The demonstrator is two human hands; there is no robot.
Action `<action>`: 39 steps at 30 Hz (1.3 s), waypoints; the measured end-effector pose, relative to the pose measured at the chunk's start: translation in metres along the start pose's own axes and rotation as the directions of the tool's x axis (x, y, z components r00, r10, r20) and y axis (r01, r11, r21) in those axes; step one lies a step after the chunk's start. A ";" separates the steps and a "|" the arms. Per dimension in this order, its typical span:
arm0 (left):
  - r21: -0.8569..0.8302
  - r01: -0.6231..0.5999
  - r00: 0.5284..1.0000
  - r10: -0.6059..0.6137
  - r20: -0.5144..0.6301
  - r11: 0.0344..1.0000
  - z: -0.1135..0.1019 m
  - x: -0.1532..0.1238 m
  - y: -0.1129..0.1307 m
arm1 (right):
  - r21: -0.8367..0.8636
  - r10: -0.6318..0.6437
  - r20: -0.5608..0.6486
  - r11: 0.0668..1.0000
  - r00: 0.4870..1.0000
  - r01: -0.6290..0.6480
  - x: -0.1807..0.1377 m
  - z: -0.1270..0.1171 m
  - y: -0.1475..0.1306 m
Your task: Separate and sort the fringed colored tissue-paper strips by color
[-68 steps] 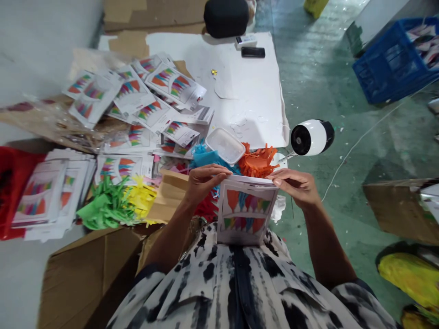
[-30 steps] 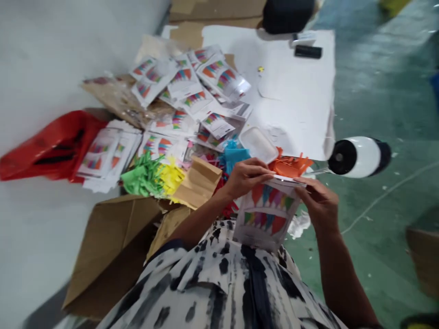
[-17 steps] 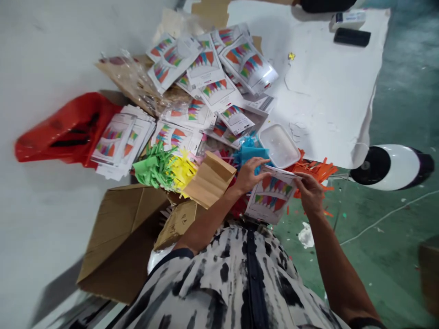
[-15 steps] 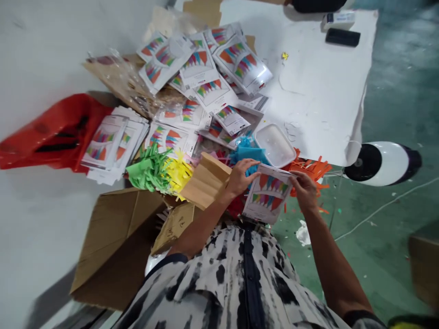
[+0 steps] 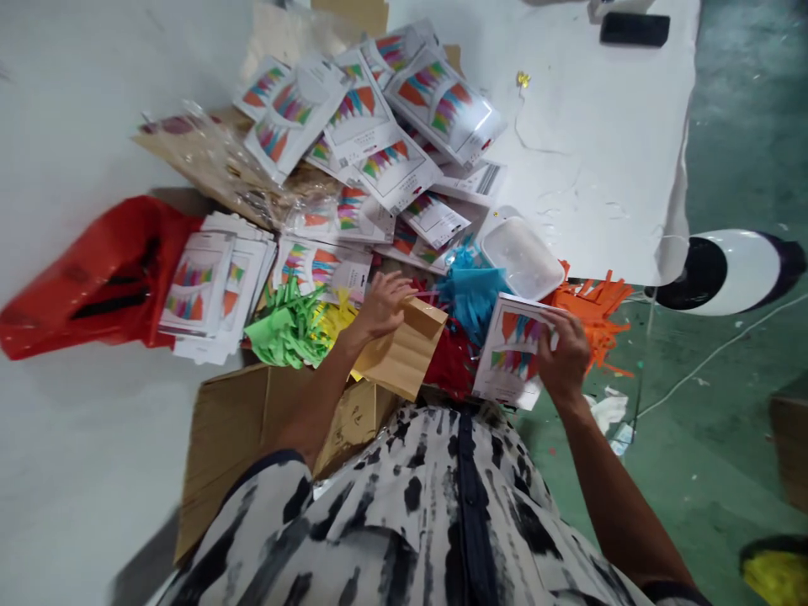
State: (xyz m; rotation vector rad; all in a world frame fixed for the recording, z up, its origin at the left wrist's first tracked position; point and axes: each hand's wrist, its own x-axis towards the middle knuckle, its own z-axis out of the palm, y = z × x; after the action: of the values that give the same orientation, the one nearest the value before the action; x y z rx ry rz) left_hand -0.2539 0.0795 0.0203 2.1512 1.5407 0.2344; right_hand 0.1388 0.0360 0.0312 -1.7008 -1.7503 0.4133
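Observation:
My right hand is closed on the edge of a white packet printed with coloured pennant flags, held upright in front of my patterned shirt. My left hand has left the packet. It hovers with fingers loosely spread over a folded stack of brown paper, beside the yellow paper fringe and the green paper fringe. Blue fringe, red fringe and orange fringe lie between and around my hands.
A loose pile of finished packets covers the far side, and a neat stack lies by a red bag. A clear plastic tub sits on a white sheet. An open cardboard box is near left, and a round white device is on the right.
My left hand let go of the packet and moved left over the brown paper stack. My right hand alone now holds the packet, lower and more to the right. The view swung left.

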 end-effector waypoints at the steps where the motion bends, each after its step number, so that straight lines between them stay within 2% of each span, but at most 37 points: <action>1: 0.007 -0.016 0.999 0.016 0.035 1.000 0.001 0.003 -0.004 | 0.051 -0.018 0.049 0.999 0.999 0.015 -0.006 0.009 -0.017; 4: 0.000 -0.051 0.993 0.050 0.103 0.999 0.006 0.011 -0.010 | 0.170 -0.061 0.236 0.985 0.970 0.020 -0.020 0.050 -0.062; 8: -0.045 -0.070 0.992 0.074 0.106 0.997 0.003 0.019 -0.011 | 0.094 -0.031 0.336 0.996 0.941 -0.001 -0.017 0.110 -0.098; 11: -0.093 -0.085 0.996 0.085 0.003 0.992 -0.003 0.013 -0.002 | 0.039 -0.051 0.418 0.999 0.907 0.038 -0.008 0.134 -0.107; 13: -0.189 -0.021 0.989 -0.007 -0.148 0.982 -0.003 -0.002 0.010 | 0.043 -0.057 0.422 0.998 0.905 0.043 -0.005 0.135 -0.110; 14: -0.285 0.039 0.971 -0.104 -0.217 0.958 -0.001 -0.013 0.017 | 0.059 -0.059 0.395 0.997 0.917 0.039 -0.005 0.132 -0.111; 15: -0.419 0.127 0.928 -0.256 -0.269 0.899 0.002 -0.026 0.026 | 0.081 -0.065 0.357 0.996 0.932 0.039 -0.007 0.126 -0.113; 16: -0.582 0.205 0.872 -0.417 -0.257 0.787 0.007 -0.039 0.035 | 0.106 -0.073 0.311 0.994 0.948 0.042 -0.010 0.119 -0.114; 18: -0.851 0.308 0.795 -0.606 -0.015 0.425 0.015 -0.061 0.054 | 0.148 -0.093 0.226 0.987 0.970 0.060 -0.017 0.104 -0.118; 19: -0.913 0.330 0.765 -0.635 0.110 0.240 0.017 -0.070 0.062 | 0.159 -0.102 0.191 0.985 0.976 0.071 -0.020 0.096 -0.120; 21: -0.944 0.324 0.753 -0.588 0.296 -0.060 0.016 -0.076 0.077 | 0.164 -0.120 0.130 0.982 0.984 0.098 -0.028 0.083 -0.125; 22: -0.940 0.303 0.760 -0.555 0.339 -0.158 0.013 -0.075 0.082 | 0.162 -0.136 0.103 0.980 0.985 0.118 -0.031 0.077 -0.127; 24: -0.932 0.249 0.786 -0.507 0.352 -0.262 0.001 -0.067 0.090 | 0.161 -0.167 0.049 0.974 0.985 0.157 -0.035 0.067 -0.131; 27: -0.939 0.216 0.802 -0.500 0.327 -0.267 -0.018 -0.053 0.099 | 0.161 -0.180 0.027 0.972 0.983 0.173 -0.038 0.048 -0.138; 30: -0.954 0.227 0.804 -0.515 0.297 -0.196 -0.029 -0.046 0.112 | 0.203 -0.151 0.116 0.971 0.982 0.125 -0.039 0.024 -0.148; 32: -0.966 0.224 0.830 -0.494 0.260 -0.133 -0.032 -0.047 0.126 | 0.242 -0.132 0.131 0.965 0.983 0.097 -0.039 0.008 -0.155; 36: -0.976 0.219 0.899 -0.388 0.203 -0.001 -0.034 -0.052 0.158 | 0.195 -0.104 0.004 0.976 0.995 0.101 -0.036 -0.015 -0.165; 39: -0.975 0.204 0.925 -0.343 0.164 0.083 -0.036 -0.055 0.175 | 0.120 -0.112 -0.098 0.985 0.989 0.123 -0.036 -0.024 -0.167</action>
State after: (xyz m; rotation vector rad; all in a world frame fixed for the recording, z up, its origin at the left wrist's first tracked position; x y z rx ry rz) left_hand -0.1399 -0.0053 0.1425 0.7004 1.1627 0.9600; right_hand 0.0248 -0.0218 0.1467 -1.4970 -1.7122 0.3786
